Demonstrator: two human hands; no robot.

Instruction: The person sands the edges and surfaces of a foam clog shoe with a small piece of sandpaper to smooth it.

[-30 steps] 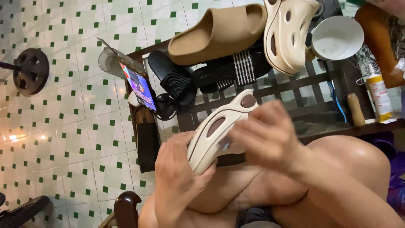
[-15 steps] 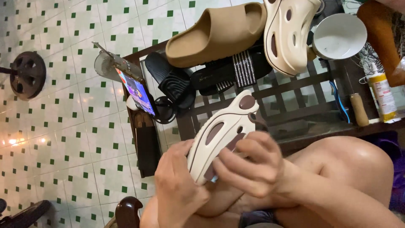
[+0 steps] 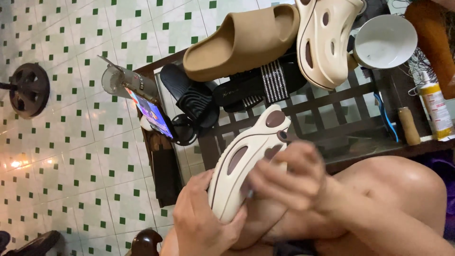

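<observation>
**Cream foam clog held over the lap, both hands on it**

Cream-coloured and moulded in one piece, the clog (image 3: 246, 166) lies slantwise between the two hands, above the person's bare thigh (image 3: 393, 199) and just near of the dark slatted table (image 3: 332, 123). Its brown-lined oval vents face the camera, its far end tilts up toward the table, and its near end sits in the left hand (image 3: 201, 227).

That hand is curled around the shoe's lower part, thumb on the near side, fingers wrapped under it and hidden. The right hand (image 3: 291, 182) lies against the clog's right flank, fingers bent and close together. It is blurred, so I cannot tell whether it pinches anything small or only presses on the surface.

By its look, the shoe should be light, springy foam: it would give a little under a squeeze, is not fragile, and is unlikely to slip in a dry palm. The thick sole edge and the solid ribs between the vents seem the firmest places to grip; the thin vent rims would flex more.

On the table, well apart from the hands, rest a matching cream clog (image 3: 327, 42), a tan slide sandal (image 3: 241, 40), black sandals (image 3: 199, 99) and a white bowl (image 3: 384, 40). To the left a phone (image 3: 151, 116) stands propped above the green-and-white tiled floor (image 3: 61, 166).
</observation>
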